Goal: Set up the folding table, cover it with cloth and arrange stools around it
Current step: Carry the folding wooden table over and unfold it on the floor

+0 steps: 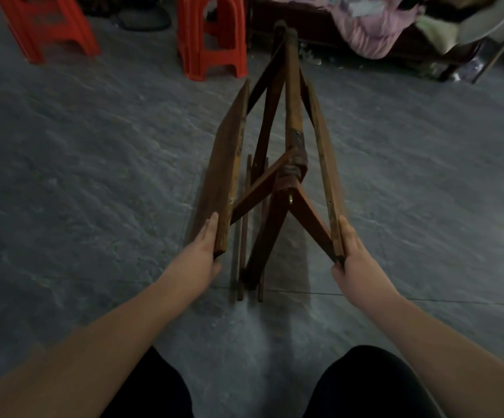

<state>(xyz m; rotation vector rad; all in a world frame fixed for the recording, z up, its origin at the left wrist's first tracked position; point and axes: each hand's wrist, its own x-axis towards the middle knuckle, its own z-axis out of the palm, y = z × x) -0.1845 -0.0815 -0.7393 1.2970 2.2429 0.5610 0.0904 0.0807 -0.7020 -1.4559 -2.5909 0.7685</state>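
Folding table (278, 164) stands part-open on the floor (94, 176), long axis running straight away from the person, leaves hanging either side of the centre frame. Left hand (207, 248) clamps the left leaf's near corner, right hand (351, 257) the right leaf's; both equally near, so the next move looks like a symmetric outward-and-up spread. Stools (211, 37) wait well apart, beyond.

grey floor (94, 176), folding table (293, 140), red stools (211, 37)

The folding desk (293, 122) is old, dull brown wood with small metal bits, the two stools (211, 37) at the top are shiny red plastic, and the floor (94, 146) looks rough grey stone.
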